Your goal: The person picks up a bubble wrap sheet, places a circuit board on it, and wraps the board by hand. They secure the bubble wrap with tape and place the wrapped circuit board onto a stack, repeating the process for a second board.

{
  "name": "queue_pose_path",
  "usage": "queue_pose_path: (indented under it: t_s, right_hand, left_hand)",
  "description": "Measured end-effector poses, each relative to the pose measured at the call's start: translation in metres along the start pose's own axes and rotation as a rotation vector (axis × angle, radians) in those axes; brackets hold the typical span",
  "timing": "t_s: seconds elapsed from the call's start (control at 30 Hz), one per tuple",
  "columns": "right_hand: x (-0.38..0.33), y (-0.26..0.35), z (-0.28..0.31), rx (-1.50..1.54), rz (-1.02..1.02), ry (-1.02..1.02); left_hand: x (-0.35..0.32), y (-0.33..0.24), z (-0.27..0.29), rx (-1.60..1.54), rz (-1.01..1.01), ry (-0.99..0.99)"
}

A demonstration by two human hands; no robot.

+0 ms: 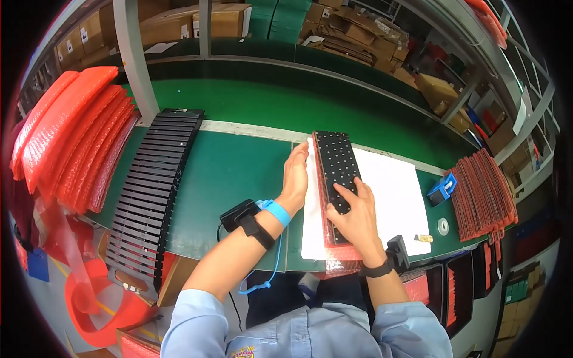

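Head view: the right hand (357, 216) lies flat, fingers spread, on a black perforated panel (337, 164) resting in red bubble wrap (341, 256) on a white sheet (394, 197). The left hand (295, 176), open, presses the panel's edge at nine o'clock; a stack of black panels (152, 191) lies farther that way.

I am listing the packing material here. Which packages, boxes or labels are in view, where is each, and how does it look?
Cardboard boxes: top shelf, brown, rectangular.
Red bubble bags: stacked far left, long and flat.
Red bubble bag: under the black dotted panel, beneath the right hand; left hand beside it.
Red sleeves: right, fanned row.
White sheet: blank, under the panel.
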State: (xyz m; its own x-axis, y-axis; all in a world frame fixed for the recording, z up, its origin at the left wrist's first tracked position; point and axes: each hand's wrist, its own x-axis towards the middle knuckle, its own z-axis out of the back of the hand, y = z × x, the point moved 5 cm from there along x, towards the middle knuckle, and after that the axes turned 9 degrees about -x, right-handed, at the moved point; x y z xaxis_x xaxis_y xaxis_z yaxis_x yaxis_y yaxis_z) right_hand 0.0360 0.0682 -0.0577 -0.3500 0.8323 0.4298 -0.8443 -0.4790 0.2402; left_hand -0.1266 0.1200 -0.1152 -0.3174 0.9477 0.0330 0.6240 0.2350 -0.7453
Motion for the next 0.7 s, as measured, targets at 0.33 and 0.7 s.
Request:
queue_pose_path:
  t_s: [0.33,0.7]
  right_hand:
    - [0.008,-0.006,0.001,-0.143,0.077,0.102]
    - [0.23,-0.076,-0.088,0.133,0.294,0.83]
  left_hand:
    - [-0.02,-0.014,-0.025,0.727,-0.229,0.221]
    - [-0.151,-0.001,-0.087,1.536,-0.487,0.83]
